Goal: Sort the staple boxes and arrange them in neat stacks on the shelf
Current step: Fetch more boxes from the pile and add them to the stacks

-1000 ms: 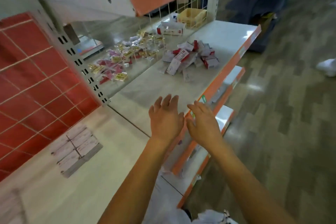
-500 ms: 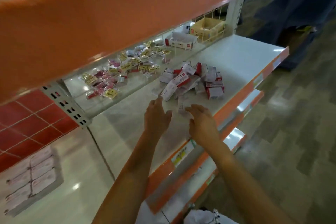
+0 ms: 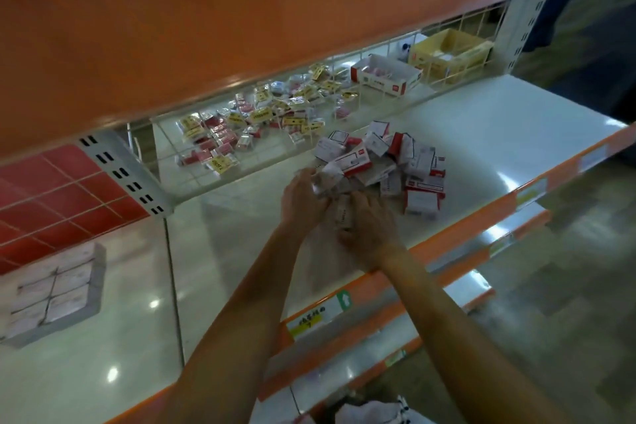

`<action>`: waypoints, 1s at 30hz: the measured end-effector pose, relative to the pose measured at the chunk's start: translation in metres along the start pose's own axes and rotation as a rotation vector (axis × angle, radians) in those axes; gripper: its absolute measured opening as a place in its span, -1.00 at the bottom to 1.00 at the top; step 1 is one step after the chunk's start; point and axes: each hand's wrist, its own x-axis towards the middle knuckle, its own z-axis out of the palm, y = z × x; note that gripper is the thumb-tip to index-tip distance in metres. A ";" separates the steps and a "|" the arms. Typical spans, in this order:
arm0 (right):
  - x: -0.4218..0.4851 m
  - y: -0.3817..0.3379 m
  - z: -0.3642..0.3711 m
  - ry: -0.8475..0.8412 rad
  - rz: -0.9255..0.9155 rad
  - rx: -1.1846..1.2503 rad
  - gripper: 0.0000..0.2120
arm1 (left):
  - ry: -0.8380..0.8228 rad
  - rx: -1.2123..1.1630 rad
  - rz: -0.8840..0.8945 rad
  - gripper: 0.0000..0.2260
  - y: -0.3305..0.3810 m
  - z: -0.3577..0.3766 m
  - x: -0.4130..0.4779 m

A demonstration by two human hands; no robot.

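A loose heap of small white-and-red staple boxes (image 3: 395, 162) lies on the white shelf (image 3: 499, 134). Both hands are at the heap's near-left edge. My left hand (image 3: 301, 198) grips a small white box (image 3: 325, 181) at the heap's edge. My right hand (image 3: 370, 229) holds another small box (image 3: 344, 217) upright between thumb and fingers, close beside the left hand. Motion blur hides the fingers' exact positions.
An orange shelf lip (image 3: 206, 27) hangs overhead. Behind a wire divider (image 3: 385, 55) lie several small yellow and red packets (image 3: 261, 124), an open red-and-white carton (image 3: 385, 74) and a yellow basket (image 3: 451, 52). Flat packs (image 3: 51, 289) lie at the left. Lower shelves and floor lie to the right.
Both hands have reached forward from the shelf's front edge to the heap and taken hold of boxes. The camera has moved closer, under the upper shelf.
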 end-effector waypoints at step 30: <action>-0.005 -0.005 -0.008 -0.230 -0.277 0.198 -0.54 | -0.002 0.036 -0.131 -0.59 -0.071 -0.078 -0.100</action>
